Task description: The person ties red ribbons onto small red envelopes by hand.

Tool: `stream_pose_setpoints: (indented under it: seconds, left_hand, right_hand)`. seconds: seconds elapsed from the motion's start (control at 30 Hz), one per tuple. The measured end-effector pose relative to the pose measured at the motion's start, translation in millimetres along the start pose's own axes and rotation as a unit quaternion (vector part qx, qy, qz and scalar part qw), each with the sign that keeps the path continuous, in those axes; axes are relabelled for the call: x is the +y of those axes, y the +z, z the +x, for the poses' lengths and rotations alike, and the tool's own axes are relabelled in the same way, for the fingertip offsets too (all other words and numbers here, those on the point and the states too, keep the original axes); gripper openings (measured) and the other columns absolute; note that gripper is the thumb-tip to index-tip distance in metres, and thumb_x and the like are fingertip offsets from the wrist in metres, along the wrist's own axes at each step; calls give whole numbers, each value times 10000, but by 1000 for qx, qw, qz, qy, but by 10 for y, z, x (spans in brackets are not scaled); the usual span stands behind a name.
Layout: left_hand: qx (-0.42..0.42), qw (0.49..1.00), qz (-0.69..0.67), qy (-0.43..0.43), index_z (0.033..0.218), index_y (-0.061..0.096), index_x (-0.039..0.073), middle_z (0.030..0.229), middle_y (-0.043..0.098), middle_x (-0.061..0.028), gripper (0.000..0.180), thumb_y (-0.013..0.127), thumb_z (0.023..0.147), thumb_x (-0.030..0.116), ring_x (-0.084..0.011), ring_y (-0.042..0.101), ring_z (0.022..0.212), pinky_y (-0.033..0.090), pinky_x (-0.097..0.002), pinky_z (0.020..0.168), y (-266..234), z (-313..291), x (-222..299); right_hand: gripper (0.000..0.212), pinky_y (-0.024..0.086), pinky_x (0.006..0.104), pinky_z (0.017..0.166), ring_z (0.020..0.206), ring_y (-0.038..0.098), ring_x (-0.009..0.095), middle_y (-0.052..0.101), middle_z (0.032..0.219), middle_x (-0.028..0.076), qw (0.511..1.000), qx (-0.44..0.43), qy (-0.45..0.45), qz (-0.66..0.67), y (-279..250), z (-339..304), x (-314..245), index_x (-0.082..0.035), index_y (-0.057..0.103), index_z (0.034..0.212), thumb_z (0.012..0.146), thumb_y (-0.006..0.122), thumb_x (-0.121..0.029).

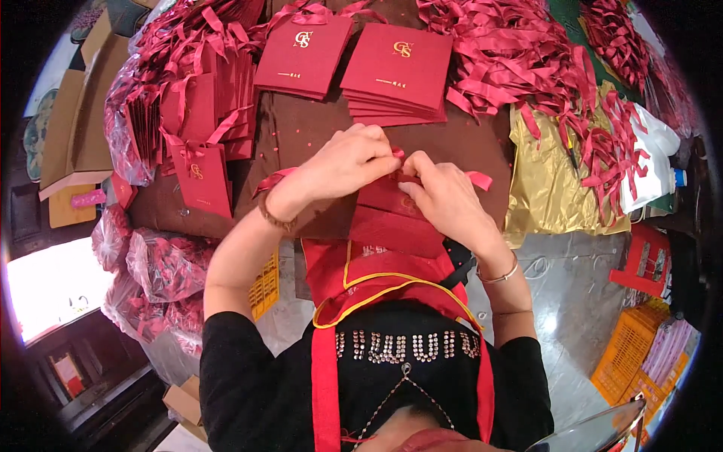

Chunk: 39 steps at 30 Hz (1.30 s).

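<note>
At the near edge of the brown table, both of my hands meet over a red paper gift bag [376, 197]. My left hand [352, 157] is closed in a pinch on a red ribbon [276, 181] at the bag's top, and a loose end trails out on its left. My right hand [444, 192] pinches the same ribbon from the other side, thumb bent inward. Another ribbon end [480, 181] sticks out past its knuckles. The fingers cover the spot where the ribbon crosses. Lower down, the bag reaches toward my red apron [399, 265].
Just beyond my hands lies a stack of flat red bags [397, 64], beside a smaller stack [303, 56]. Ribboned bags [199, 177] crowd the left. Loose red ribbons [520, 56] and gold plastic sheeting [546, 177] lie right. An orange crate [629, 350] stands on the floor.
</note>
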<state>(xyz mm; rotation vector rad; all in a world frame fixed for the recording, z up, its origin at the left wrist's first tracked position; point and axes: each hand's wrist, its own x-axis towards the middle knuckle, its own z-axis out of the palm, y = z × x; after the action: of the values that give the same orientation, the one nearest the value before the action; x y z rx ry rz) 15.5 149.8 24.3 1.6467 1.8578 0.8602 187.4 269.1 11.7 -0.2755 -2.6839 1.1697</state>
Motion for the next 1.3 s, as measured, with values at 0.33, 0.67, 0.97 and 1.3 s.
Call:
stream_pose_setpoints:
  seconds: [0.33,0.67,0.97,1.3]
  left_hand:
    - [-249,945,-31,-211,866,669,-24,904,596,-141,324,561,763,264,-283,583,869,444,-364,779,-122,274,-21]
    - [-328,918,-82,-210,868,658,-23,810,582,-98,265,576,785,215,-222,533,770,418,-333,696,-208,427,-71]
    - [-102,983,136,-67,1032,602,70,1101,569,-101,354,682,771,295,-284,469,1131,347,-443,913,-64,36,196]
    - [-126,991,-25,-40,857,643,16,920,617,-90,246,698,773,241,-290,539,998,412,-378,850,-85,-42,-43]
  right_hand:
    - [144,431,399,715,716,587,317,604,774,101,995,43,-48,-71,88,-19,-52,-54,530,890,804,631,-113]
    - [127,427,378,692,659,597,301,627,688,100,996,41,-45,-66,14,8,-86,-65,565,850,789,657,-127]
    - [170,479,385,584,652,629,330,650,725,150,999,46,12,-15,2,66,95,-21,583,882,778,674,-119]
    - [144,454,380,623,638,621,303,648,721,136,1000,3,-2,13,-18,42,30,-35,592,871,780,665,-119]
